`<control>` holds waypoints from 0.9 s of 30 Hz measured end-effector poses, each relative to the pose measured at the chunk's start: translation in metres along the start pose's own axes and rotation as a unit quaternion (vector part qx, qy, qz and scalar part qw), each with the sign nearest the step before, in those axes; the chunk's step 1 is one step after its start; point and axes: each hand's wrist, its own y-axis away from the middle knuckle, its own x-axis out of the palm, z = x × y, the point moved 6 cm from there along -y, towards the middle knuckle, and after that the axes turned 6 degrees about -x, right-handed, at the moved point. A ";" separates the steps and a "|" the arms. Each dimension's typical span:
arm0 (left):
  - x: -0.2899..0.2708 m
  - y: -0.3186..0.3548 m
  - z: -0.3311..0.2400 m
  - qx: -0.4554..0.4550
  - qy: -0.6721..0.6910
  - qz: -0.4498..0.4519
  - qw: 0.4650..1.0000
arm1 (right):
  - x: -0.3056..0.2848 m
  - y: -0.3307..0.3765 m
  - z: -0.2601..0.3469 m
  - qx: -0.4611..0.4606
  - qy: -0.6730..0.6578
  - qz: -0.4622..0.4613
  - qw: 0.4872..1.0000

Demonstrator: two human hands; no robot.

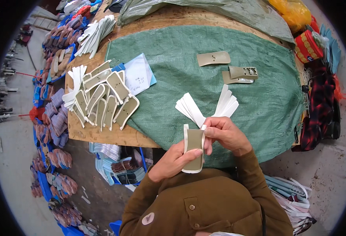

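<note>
1. The olive insole piece (194, 147) is looking matt and smooth, like thin leatherette.
2. The white strips (192, 108) are appearing papery.
3. The green sacking (236, 114) is showing a coarse weave.
4. The tabletop (102, 135) is showing bare wood.

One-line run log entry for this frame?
left hand holds olive piece | right hand pinches its white edge strip | white strips on green sack

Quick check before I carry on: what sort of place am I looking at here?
Most likely a small footwear workshop. The hands, left hand and right hand, hold an olive insole-shaped piece over a green woven sheet on a wooden table. A fanned pile of similar pieces lies nearby, and sandal uppers fill blue crates on the floor.
</note>
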 end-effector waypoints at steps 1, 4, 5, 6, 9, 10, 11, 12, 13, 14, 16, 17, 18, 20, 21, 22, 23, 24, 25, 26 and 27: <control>0.000 0.000 0.000 -0.016 -0.003 0.002 1.000 | 0.000 -0.001 0.000 0.008 0.015 -0.001 1.000; -0.004 0.000 0.003 0.002 -0.060 -0.022 0.998 | 0.001 -0.003 -0.002 0.015 0.057 -0.031 0.998; -0.006 -0.001 0.004 0.020 -0.081 -0.037 0.996 | 0.004 -0.002 -0.004 0.006 0.068 -0.060 0.996; -0.009 -0.002 0.006 0.038 -0.101 -0.053 0.993 | 0.007 -0.002 -0.005 -0.003 0.080 -0.090 0.993; -0.017 -0.006 -0.004 0.106 -0.210 -0.172 0.957 | 0.002 -0.006 -0.013 -0.092 0.099 -0.189 0.973; -0.020 -0.005 -0.010 0.131 -0.253 -0.226 0.931 | 0.004 -0.007 -0.017 -0.124 0.141 -0.191 0.963; -0.029 -0.006 -0.004 0.125 -0.179 -0.281 0.935 | 0.006 -0.006 -0.022 -0.157 0.182 -0.193 0.951; -0.033 -0.008 0.000 0.127 -0.117 -0.299 0.938 | 0.010 -0.003 -0.023 -0.188 0.224 -0.195 0.936; -0.036 -0.010 0.002 0.128 -0.054 -0.316 0.938 | 0.016 -0.001 -0.022 -0.213 0.289 -0.170 0.918; -0.039 -0.011 0.006 0.131 0.008 -0.331 0.935 | 0.019 -0.001 -0.024 -0.230 0.311 -0.155 0.909; -0.042 -0.014 0.008 0.163 0.021 -0.346 0.924 | 0.027 -0.003 -0.025 -0.268 0.351 -0.122 0.889; -0.040 -0.015 0.010 0.170 0.028 -0.353 0.920 | 0.024 0.000 -0.026 -0.240 0.342 -0.117 0.901; -0.039 -0.014 0.013 0.178 0.033 -0.361 0.915 | 0.022 0.000 -0.028 -0.208 0.335 -0.097 0.914; -0.045 -0.020 0.024 0.168 0.138 -0.394 0.893 | 0.017 -0.004 -0.021 -0.165 0.328 -0.052 0.929; -0.043 -0.024 0.019 0.175 0.183 -0.407 0.878 | 0.016 -0.006 -0.014 -0.165 0.333 -0.047 0.927; -0.044 -0.027 0.016 0.184 0.229 -0.415 0.861 | 0.014 -0.007 -0.009 -0.167 0.342 -0.042 0.924; -0.044 -0.029 0.017 0.178 0.235 -0.387 0.873 | 0.010 -0.008 -0.004 -0.147 0.339 -0.021 0.929; -0.047 -0.030 0.026 0.166 0.244 -0.360 0.885 | 0.005 -0.010 0.001 -0.121 0.338 -0.002 0.933; -0.047 -0.025 0.027 0.120 0.190 -0.291 0.930 | -0.001 -0.009 0.010 -0.095 0.327 0.022 0.940; -0.054 -0.016 0.014 0.145 0.115 -0.295 0.937 | -0.004 -0.007 0.020 -0.069 0.316 0.047 0.945; -0.051 -0.009 -0.002 0.166 0.046 -0.292 0.941 | -0.008 -0.003 0.026 -0.035 0.309 0.065 0.948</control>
